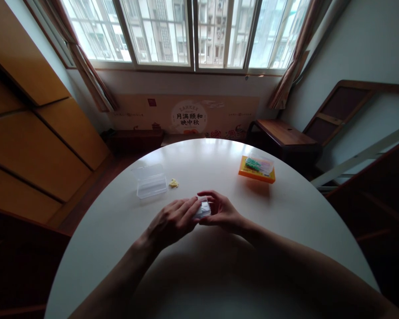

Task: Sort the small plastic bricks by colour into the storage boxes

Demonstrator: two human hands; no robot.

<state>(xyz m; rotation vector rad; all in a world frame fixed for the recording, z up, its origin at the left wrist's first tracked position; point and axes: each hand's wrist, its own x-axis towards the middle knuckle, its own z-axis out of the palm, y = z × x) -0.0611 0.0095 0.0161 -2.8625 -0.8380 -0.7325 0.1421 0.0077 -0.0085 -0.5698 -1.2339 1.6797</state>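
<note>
Between my two hands is a small clear plastic box (pixel 204 209), near the middle of the round white table. My left hand (pixel 175 217) lies over its left side and top, fingers pressed on it. From the right, my right hand (pixel 223 212) curls its thumb and fingers around the box's edge. What the box contains is hidden by glare and my fingers. Beyond my left hand stands a larger clear plastic case (pixel 151 185) with its lid raised. Just right of that case lies a little heap of small pale yellow pieces (pixel 174 183).
An orange-yellow box (pixel 265 178) sits on the right of the white table (pixel 292 226), with a clear case (pixel 259 164) of green and pinkish pieces on top. A wooden chair (pixel 286 133) stands beyond the table at the right. Wooden cabinets (pixel 29 146) are at the left.
</note>
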